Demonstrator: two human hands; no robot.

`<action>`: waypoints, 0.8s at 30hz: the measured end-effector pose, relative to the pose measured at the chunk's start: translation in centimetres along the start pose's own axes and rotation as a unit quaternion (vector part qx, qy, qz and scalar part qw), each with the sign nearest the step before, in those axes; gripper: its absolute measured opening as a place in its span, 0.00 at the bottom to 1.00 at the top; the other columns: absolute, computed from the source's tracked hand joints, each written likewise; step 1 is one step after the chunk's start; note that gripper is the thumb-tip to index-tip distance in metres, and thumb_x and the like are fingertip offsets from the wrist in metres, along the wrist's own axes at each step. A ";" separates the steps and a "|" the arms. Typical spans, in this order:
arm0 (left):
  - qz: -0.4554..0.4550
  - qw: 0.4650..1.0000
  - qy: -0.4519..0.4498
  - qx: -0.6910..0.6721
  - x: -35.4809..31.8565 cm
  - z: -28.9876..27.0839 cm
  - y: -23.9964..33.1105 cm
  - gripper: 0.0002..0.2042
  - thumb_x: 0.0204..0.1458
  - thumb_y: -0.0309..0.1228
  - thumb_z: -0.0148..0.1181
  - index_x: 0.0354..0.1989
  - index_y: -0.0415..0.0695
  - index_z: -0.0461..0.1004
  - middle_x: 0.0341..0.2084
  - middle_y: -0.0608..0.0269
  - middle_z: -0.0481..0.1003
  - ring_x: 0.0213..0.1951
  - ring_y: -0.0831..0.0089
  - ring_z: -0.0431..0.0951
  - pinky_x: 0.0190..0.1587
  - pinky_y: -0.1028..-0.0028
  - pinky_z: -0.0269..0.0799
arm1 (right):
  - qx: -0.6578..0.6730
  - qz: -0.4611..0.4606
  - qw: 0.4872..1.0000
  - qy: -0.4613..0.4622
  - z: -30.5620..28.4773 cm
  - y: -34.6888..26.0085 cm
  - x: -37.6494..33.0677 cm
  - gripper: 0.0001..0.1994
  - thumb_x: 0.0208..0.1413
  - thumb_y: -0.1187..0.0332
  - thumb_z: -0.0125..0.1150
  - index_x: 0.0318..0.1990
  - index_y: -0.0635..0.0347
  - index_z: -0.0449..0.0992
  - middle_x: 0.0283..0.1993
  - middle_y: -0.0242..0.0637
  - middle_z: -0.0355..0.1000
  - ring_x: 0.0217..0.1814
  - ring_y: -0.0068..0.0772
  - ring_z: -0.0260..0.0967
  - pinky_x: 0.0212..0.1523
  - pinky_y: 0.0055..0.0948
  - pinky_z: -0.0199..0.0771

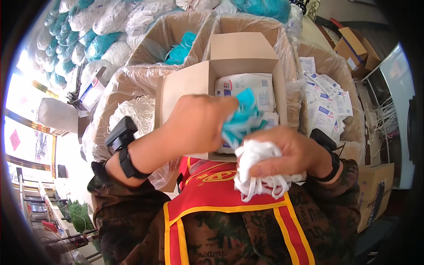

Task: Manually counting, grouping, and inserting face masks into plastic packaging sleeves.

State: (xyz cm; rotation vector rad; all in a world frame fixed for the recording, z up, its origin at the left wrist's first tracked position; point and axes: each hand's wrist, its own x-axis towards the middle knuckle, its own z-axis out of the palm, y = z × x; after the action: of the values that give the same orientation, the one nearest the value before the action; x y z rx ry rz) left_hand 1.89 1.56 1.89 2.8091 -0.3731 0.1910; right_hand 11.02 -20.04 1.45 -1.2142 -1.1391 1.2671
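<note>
My left hand (194,119) is closed on a teal-and-white folded bundle (245,118) that looks like several face masks pressed together. It is held over the open cardboard box (244,47). My right hand (289,150), just below and to the right, grips a thick bunch of white elastic straps (259,161) with loops hanging down in front of my apron. The two bundles nearly meet; whether they are joined is hidden. Inside the box lie white printed packets (265,86), partly covered by my hands.
Plastic-lined cartons surround the box: one with white straps (134,115) at left, one with teal pieces (180,52) behind, one with loose white packets (327,99) at right. Filled teal and white bags (101,46) are piled at the back left. A brown carton (375,194) stands at lower right.
</note>
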 end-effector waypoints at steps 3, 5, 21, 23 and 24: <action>0.087 0.996 -0.023 0.015 -3.3 -1.0 0.7 0.14 0.33 0.30 0.63 0.31 0.46 0.68 0.20 0.59 0.70 0.24 0.55 0.75 0.27 0.61 0.71 | -0.043 0.084 0.995 -0.033 -0.2 -1.7 -1.9 0.11 0.58 0.63 0.61 0.40 0.62 0.76 0.33 0.32 0.76 0.32 0.20 0.73 0.33 0.22 0.72; 0.083 0.996 -0.037 -0.006 -5.6 -2.2 1.1 0.15 0.26 0.29 0.63 0.27 0.46 0.68 0.19 0.61 0.66 0.22 0.58 0.71 0.23 0.63 0.69 | -0.111 0.023 0.993 -0.040 -0.9 -1.2 -3.9 0.10 0.58 0.63 0.61 0.38 0.60 0.76 0.30 0.33 0.75 0.30 0.25 0.73 0.31 0.24 0.72; -0.267 0.819 0.190 -0.472 -4.5 -1.8 -11.7 0.22 0.46 0.27 0.68 0.51 0.38 0.73 0.43 0.62 0.77 0.41 0.72 0.78 0.45 0.70 0.75 | 0.092 0.064 0.927 0.358 -2.0 1.2 -6.0 0.15 0.42 0.70 0.65 0.39 0.66 0.76 0.32 0.31 0.74 0.31 0.21 0.71 0.35 0.21 0.70; -0.288 0.778 0.247 -0.501 -1.1 -3.5 -15.8 0.29 0.46 0.34 0.71 0.56 0.35 0.68 0.45 0.55 0.76 0.46 0.67 0.77 0.48 0.69 0.73 | 0.102 0.045 0.936 0.335 -2.2 1.2 -4.8 0.15 0.43 0.69 0.64 0.39 0.66 0.76 0.32 0.31 0.74 0.31 0.20 0.70 0.35 0.21 0.70; -0.300 0.780 0.309 -0.454 -0.2 -4.6 -18.9 0.32 0.46 0.37 0.71 0.57 0.34 0.66 0.45 0.52 0.76 0.46 0.66 0.77 0.49 0.69 0.73 | 0.103 0.037 0.942 0.317 -2.0 1.0 -4.1 0.14 0.43 0.69 0.64 0.39 0.66 0.76 0.32 0.31 0.74 0.31 0.20 0.70 0.35 0.21 0.70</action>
State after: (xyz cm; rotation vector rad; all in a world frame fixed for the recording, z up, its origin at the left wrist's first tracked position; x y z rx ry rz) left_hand 6.49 20.41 0.95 1.6385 0.4788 0.5757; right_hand 12.95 -24.16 0.58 -1.3714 -0.4826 0.9118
